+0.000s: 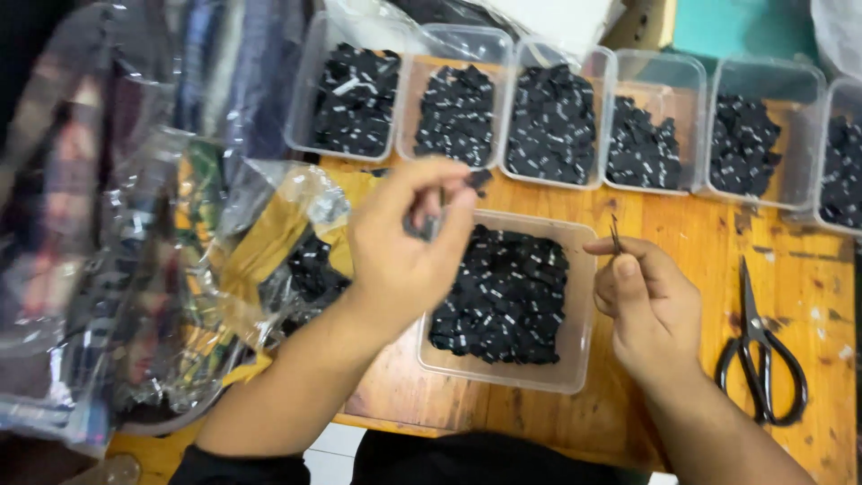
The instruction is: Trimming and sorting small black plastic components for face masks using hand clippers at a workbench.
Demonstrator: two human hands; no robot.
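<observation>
My left hand (pixel 409 238) hovers over the near clear plastic tub (pixel 575 359), pinching a small black label (pixel 479 179) between thumb and fingertips. The tub is full of small black labels with white marks (pixel 507 296). My right hand (pixel 648 301) is at the tub's right edge, fingers closed on a thin pin or needle (pixel 615 235) that points upward. The two hands are apart, about a hand's width.
Several clear tubs of black labels (pixel 552 121) line the back of the wooden table (pixel 700 242). Black scissors (pixel 761 350) lie to the right. Clear plastic bags with fabric and more labels (pixel 180 260) pile up on the left.
</observation>
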